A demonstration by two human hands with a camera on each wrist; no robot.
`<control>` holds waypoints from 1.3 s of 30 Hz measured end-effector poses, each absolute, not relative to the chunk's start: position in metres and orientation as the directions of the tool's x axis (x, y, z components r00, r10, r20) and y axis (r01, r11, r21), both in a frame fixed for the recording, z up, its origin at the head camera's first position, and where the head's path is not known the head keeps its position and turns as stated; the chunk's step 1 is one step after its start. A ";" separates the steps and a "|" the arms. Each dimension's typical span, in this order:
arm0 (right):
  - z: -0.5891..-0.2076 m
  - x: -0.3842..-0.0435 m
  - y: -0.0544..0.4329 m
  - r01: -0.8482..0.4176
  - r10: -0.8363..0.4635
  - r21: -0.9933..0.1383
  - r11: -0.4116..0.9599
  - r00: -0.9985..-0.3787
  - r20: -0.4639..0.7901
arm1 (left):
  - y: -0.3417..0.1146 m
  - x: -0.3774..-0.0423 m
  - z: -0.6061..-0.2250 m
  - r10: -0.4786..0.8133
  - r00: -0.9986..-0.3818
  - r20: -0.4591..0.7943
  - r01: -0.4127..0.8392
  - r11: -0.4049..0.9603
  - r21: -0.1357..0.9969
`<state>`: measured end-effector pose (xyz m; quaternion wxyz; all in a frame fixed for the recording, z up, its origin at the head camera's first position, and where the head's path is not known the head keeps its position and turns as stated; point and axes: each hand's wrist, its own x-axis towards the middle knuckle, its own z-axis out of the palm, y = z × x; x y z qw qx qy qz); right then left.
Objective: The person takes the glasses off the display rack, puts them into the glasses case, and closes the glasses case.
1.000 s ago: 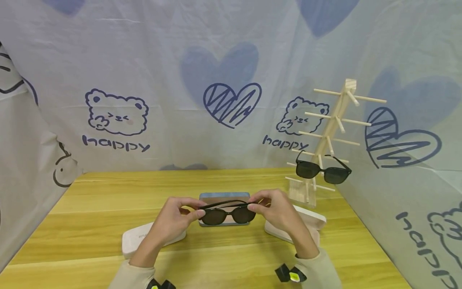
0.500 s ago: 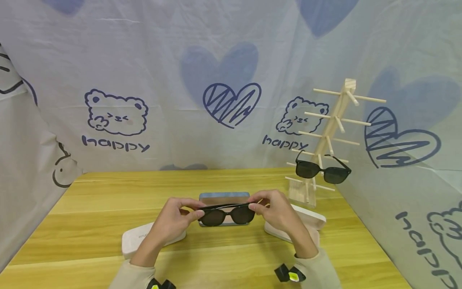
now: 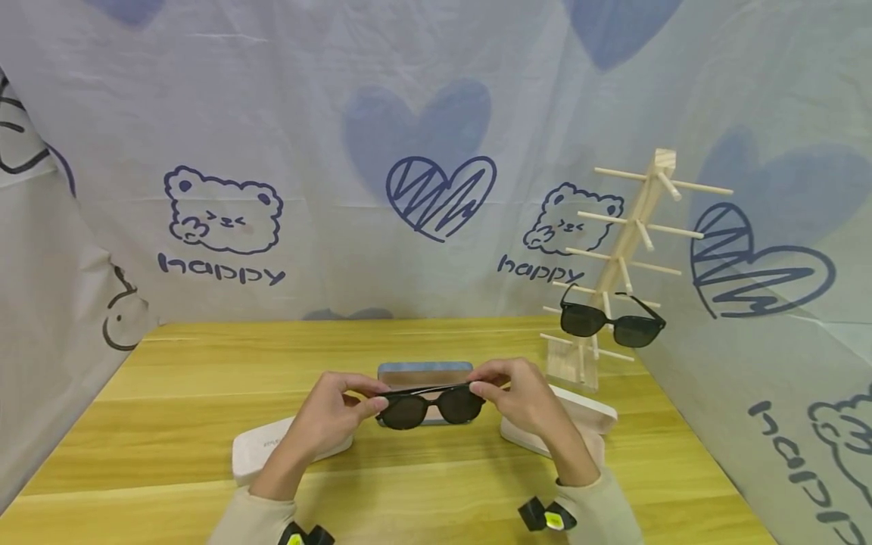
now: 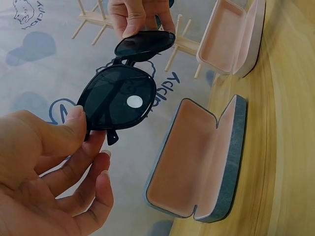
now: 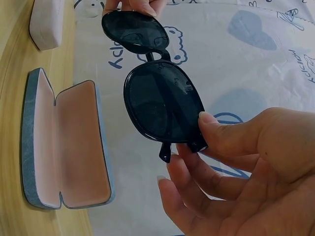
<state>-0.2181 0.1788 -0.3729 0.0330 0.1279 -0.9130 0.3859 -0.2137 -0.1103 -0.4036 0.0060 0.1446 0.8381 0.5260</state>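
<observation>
Black sunglasses (image 3: pixel 431 407) with dark lenses hang between my two hands, their arms folded behind the lenses. My left hand (image 3: pixel 335 412) pinches one end of the frame between thumb and fingers. At the other end my right hand (image 3: pixel 521 395) pinches the frame the same way. Just beyond them on the table is an open blue glasses case (image 4: pixel 184 162) with a pinkish lining, partly covered by the sunglasses in the head view. In both wrist views the sunglasses are clear of this case.
A closed white glasses case (image 3: pixel 262 448) lies left, partly behind my left forearm. An open white case (image 3: pixel 587 412) lies right, behind my right wrist. At the back right stands a wooden peg rack (image 3: pixel 630 242) bearing another pair of sunglasses (image 3: pixel 609 325). A printed cloth (image 3: pixel 327 250) hangs behind the table.
The raised arm of the held sunglasses has come down close behind the lenses, and the lenses have dipped slightly. Both hands keep their pinch and have hardly moved.
</observation>
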 end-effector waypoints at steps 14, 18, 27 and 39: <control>-0.377 -0.224 0.180 -0.231 -0.189 -0.728 0.645 -0.972 0.142 | -0.107 -0.220 -0.412 0.250 -0.955 0.160 0.255 0.418 0.872; -0.380 -0.226 0.181 -0.239 -0.199 -0.743 0.626 -0.969 0.144 | -0.106 -0.221 -0.414 0.258 -0.948 0.188 0.284 0.414 0.865; -0.390 -0.234 0.183 -0.224 -0.213 -0.763 0.606 -0.970 0.116 | -0.103 -0.228 -0.420 0.210 -0.962 0.177 0.258 0.466 0.846; -0.407 -0.247 0.181 -0.142 -0.153 -0.784 0.604 -0.986 0.060 | -0.099 -0.242 -0.432 0.204 -0.965 0.168 0.251 0.515 0.820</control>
